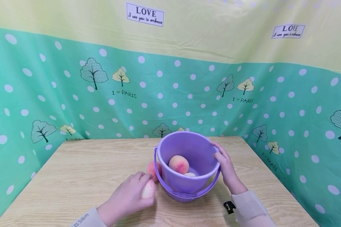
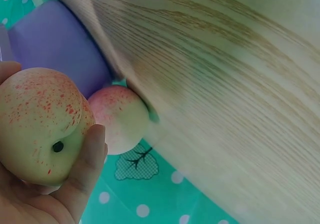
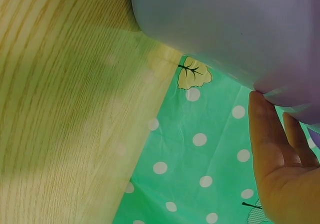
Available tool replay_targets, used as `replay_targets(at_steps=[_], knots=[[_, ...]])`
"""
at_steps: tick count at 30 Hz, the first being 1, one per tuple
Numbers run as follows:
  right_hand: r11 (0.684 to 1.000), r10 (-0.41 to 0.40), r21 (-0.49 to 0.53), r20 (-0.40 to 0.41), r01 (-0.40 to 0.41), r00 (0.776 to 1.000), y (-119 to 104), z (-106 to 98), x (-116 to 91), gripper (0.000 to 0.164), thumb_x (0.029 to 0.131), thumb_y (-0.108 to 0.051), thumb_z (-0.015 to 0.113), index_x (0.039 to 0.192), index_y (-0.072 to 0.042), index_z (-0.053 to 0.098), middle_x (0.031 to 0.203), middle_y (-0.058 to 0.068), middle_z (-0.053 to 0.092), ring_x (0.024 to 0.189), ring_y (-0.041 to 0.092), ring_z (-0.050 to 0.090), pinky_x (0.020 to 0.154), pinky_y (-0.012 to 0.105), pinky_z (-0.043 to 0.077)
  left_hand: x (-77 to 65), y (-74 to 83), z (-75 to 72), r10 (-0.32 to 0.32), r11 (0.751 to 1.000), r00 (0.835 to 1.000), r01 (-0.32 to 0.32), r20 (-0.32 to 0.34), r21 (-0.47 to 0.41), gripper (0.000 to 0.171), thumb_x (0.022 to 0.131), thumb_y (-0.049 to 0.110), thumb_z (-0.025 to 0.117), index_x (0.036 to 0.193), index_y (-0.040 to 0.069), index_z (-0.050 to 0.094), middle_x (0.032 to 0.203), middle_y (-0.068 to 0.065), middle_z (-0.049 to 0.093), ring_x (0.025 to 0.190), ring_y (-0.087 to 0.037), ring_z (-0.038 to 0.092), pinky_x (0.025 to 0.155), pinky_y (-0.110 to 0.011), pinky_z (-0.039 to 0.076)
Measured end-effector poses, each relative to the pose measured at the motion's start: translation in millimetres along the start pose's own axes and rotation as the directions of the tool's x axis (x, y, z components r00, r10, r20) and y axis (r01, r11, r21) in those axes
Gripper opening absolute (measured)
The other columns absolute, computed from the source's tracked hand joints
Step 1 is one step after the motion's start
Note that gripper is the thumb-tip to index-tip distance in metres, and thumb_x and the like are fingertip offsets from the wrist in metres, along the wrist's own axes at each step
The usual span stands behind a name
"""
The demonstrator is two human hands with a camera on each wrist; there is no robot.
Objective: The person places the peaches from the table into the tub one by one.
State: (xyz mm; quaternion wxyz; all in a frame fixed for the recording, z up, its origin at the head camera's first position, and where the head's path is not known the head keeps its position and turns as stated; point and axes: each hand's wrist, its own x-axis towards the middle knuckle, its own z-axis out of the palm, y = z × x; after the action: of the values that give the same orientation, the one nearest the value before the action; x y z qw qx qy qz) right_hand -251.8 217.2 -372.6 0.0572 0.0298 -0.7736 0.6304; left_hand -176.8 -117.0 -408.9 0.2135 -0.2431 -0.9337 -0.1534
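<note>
A purple bucket (image 1: 182, 186) stands on the table, its handle hanging down at the front. My right hand (image 1: 226, 167) grips the bucket's right rim; in the right wrist view, fingers (image 3: 265, 119) lie against the bucket's outer wall. Just left of the bucket, my left hand (image 1: 129, 194) holds a pale peach (image 1: 149, 189) with red speckles, its dark stem spot facing the left wrist camera. Behind that, a pinker peach (image 1: 152, 171) rests on the table close beside the bucket. Inside lie one peach (image 1: 179, 164) with a pink patch and a pale round thing (image 1: 190, 174), mostly hidden by the rim.
A small black object (image 1: 229, 207) is by the right sleeve, near the wrist. The wood-grain table (image 1: 85, 170) reaches back to a green dotted curtain (image 1: 187, 104), which also runs along the left and right sides.
</note>
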Motion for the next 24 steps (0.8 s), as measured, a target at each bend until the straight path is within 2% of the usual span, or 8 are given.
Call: replay_targets(at_steps=[24], knots=[[1.0, 0.0, -0.001, 0.005, 0.0, 1.0, 0.6, 0.1, -0.1, 0.055, 0.091, -0.013, 0.042, 0.146, -0.017, 0.046, 0.155, 0.009, 0.037, 0.123, 0.026, 0.044, 0.095, 0.033, 0.04, -1.0, -2.8, -9.3, 0.012, 0.999, 1.0, -0.012, -0.016, 0.032, 0.051, 0.068, 0.039, 0.077, 0.111, 0.016, 0.064, 0.096, 0.001, 0.062, 0.082, -0.013, 0.061, 0.072, -0.034, 0.054]])
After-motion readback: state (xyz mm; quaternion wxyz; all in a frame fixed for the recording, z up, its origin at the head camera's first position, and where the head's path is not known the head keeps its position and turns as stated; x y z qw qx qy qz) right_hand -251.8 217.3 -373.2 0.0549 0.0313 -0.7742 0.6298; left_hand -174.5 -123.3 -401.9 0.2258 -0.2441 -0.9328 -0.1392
